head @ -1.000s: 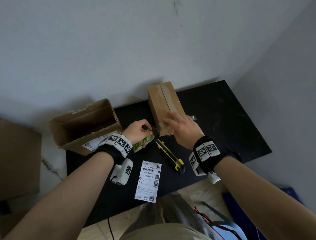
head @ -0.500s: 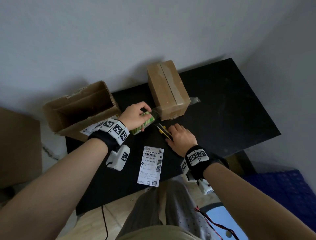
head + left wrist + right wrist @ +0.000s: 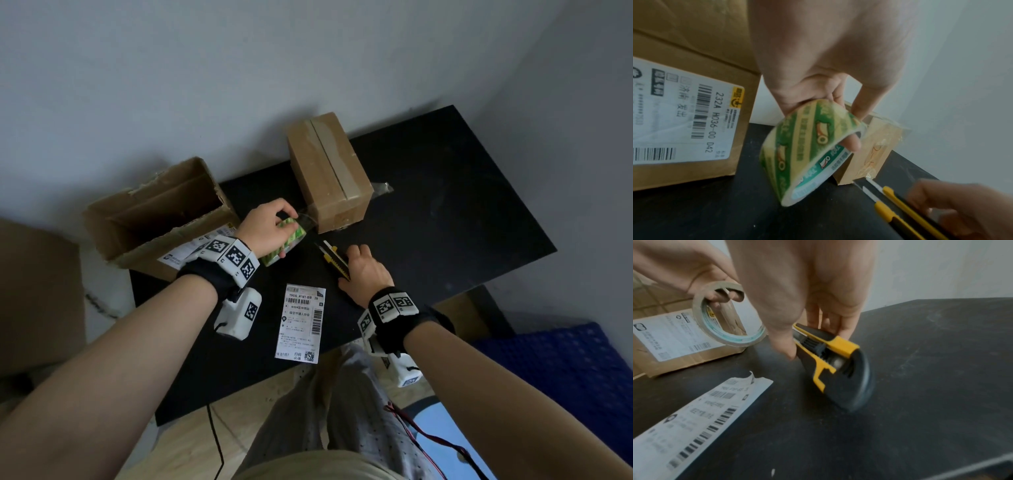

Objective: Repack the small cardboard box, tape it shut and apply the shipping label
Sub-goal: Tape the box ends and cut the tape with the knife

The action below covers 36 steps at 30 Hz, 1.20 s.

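Observation:
The small cardboard box [image 3: 329, 174] stands shut on the black table [image 3: 445, 212], with clear tape along its top seam and down its near end [image 3: 869, 146]. My left hand [image 3: 270, 229] grips the green-printed tape roll [image 3: 284, 245] [image 3: 807, 146] just left of the box, and a clear strip runs from roll to box. My right hand [image 3: 363, 270] closes on the yellow-black utility knife [image 3: 334, 257] [image 3: 830, 356] lying on the table in front of the box, its blade out. The white shipping label [image 3: 301, 322] lies loose between my wrists.
A larger open cardboard box [image 3: 161, 212] with an old label [image 3: 680, 113] lies on its side at the table's left end. A loose tape end [image 3: 382, 188] sticks out right of the small box. Grey walls stand behind; a blue mat [image 3: 565, 373] lies lower right.
My right hand left the small box's near end, came down to the table and took hold of the knife. The left hand kept the tape roll beside the box.

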Each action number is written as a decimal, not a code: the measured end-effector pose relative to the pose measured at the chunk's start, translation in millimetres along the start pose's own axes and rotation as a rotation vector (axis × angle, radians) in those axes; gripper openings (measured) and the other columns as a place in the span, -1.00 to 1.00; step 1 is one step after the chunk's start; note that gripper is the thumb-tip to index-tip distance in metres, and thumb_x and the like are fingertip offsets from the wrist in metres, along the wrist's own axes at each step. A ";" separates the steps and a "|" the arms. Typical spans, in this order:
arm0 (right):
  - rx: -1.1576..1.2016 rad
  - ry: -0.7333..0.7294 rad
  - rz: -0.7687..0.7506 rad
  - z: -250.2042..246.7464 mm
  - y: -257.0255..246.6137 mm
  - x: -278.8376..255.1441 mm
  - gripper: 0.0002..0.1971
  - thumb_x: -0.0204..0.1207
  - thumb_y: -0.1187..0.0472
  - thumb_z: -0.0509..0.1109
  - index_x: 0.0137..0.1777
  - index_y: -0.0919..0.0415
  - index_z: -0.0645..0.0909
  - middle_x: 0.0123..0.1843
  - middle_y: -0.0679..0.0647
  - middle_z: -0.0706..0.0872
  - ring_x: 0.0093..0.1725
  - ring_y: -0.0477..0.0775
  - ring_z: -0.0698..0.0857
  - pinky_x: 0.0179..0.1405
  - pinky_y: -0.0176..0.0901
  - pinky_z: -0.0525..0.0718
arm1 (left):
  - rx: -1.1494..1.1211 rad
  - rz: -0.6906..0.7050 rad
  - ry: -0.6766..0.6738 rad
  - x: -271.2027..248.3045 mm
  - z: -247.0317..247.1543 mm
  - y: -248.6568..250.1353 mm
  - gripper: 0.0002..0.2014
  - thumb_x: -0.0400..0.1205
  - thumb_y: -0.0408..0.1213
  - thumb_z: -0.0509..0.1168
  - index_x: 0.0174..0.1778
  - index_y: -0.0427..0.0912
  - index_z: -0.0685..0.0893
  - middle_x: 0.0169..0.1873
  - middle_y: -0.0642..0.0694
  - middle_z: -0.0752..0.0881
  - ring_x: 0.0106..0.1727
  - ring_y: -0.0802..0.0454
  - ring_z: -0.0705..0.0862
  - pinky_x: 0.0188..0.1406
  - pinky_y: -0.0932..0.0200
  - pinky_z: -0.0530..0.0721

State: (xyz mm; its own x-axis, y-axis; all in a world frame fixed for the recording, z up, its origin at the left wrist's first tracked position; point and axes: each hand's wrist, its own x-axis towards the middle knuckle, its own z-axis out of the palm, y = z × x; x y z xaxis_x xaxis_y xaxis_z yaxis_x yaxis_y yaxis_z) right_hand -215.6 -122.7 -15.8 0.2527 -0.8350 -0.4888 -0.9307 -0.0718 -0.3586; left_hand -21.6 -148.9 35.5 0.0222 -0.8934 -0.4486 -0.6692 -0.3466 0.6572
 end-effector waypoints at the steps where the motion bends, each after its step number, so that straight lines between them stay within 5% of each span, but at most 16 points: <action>1: 0.017 -0.009 0.001 -4.6 1.5 -6.5 -0.48 0.51 0.17 0.40 0.41 0.20 0.29 0.27 0.19 0.51 0.19 0.22 0.62 0.11 0.02 0.61 | 0.020 0.002 0.024 -1.1 0.2 0.6 -0.84 0.67 -0.24 0.23 0.15 -0.06 0.54 -0.01 -0.13 0.64 -0.29 -0.04 0.78 -0.24 -0.05 0.80; 8: 0.233 0.134 -0.119 -29.0 2.3 -46.7 -0.54 0.52 0.14 0.41 0.36 0.07 0.33 0.20 0.10 0.67 0.13 0.13 0.67 0.13 0.02 0.63 | 0.126 0.014 0.158 -6.9 -2.3 9.3 -0.91 0.68 -0.19 0.20 -0.04 -0.08 0.59 -0.19 -0.11 0.73 -0.52 0.04 0.73 -0.52 0.18 0.66; 12: 0.269 0.259 -0.156 -44.3 -16.8 -47.7 -0.60 0.55 0.23 0.34 0.36 0.10 0.39 0.14 0.11 0.68 0.09 0.17 0.67 0.09 0.04 0.63 | 0.153 0.005 0.186 -8.0 -1.9 13.5 -0.91 0.68 -0.19 0.20 -0.04 -0.07 0.60 -0.20 -0.07 0.72 -0.49 0.09 0.72 -0.47 0.20 0.68; 16: 0.122 0.293 -0.145 -52.7 -32.7 -40.2 -0.66 0.57 0.21 0.28 0.34 0.14 0.45 0.02 0.16 0.72 -0.02 0.26 0.71 -0.02 0.05 0.67 | 0.185 -0.002 0.223 -7.6 -1.4 16.9 -0.89 0.68 -0.19 0.20 0.01 -0.06 0.61 -0.15 -0.03 0.69 -0.42 0.21 0.61 -0.53 0.38 0.43; 20: -0.023 0.298 -0.162 -51.1 -41.0 -39.4 -0.68 0.59 0.20 0.25 0.33 0.17 0.44 0.01 0.17 0.71 -0.03 0.31 0.69 -0.07 -0.01 0.56 | 0.164 0.008 0.224 -5.6 0.0 17.0 -0.88 0.67 -0.20 0.20 -0.05 -0.07 0.64 -0.17 -0.05 0.71 -0.30 0.05 0.71 -0.25 0.05 0.75; 23: -0.070 0.289 -0.180 -46.5 -45.6 -39.3 -0.69 0.59 0.21 0.24 0.32 0.18 0.42 0.03 0.17 0.71 -0.03 0.31 0.69 -0.10 0.01 0.56 | 0.145 0.019 0.227 -3.7 2.2 16.4 -0.88 0.65 -0.21 0.22 -0.08 -0.08 0.67 -0.17 -0.08 0.74 -0.20 -0.02 0.73 -0.10 -0.03 0.76; 30: -0.222 0.244 -0.189 -46.0 -54.4 -40.0 -0.68 0.57 0.35 0.21 0.31 0.25 0.40 0.08 0.15 0.70 -0.02 0.28 0.70 -0.20 -0.06 0.42 | 0.147 0.035 0.266 -0.5 7.0 19.2 -0.90 0.62 -0.19 0.26 -0.14 -0.06 0.68 -0.18 -0.04 0.73 -0.13 -0.01 0.69 -0.12 0.07 0.67; 36: -0.363 0.189 -0.216 -48.0 -55.0 -45.8 -0.56 0.58 0.40 0.19 0.46 0.38 0.29 0.17 0.20 0.67 0.05 0.28 0.71 -0.13 -0.03 0.54 | 0.214 0.068 0.275 -0.5 7.2 19.3 -0.91 0.62 -0.21 0.27 -0.16 -0.07 0.67 -0.20 -0.02 0.71 -0.17 0.04 0.63 -0.22 0.14 0.54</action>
State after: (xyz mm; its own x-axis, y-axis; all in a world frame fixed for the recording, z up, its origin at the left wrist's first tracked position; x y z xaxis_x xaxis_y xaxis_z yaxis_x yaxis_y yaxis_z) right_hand -188.7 -106.7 64.5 0.4294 -0.8625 -0.2677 -0.9031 -0.4131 -0.1175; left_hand -39.9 -153.1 44.0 0.1523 -0.9659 -0.2093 -0.8160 -0.2423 0.5248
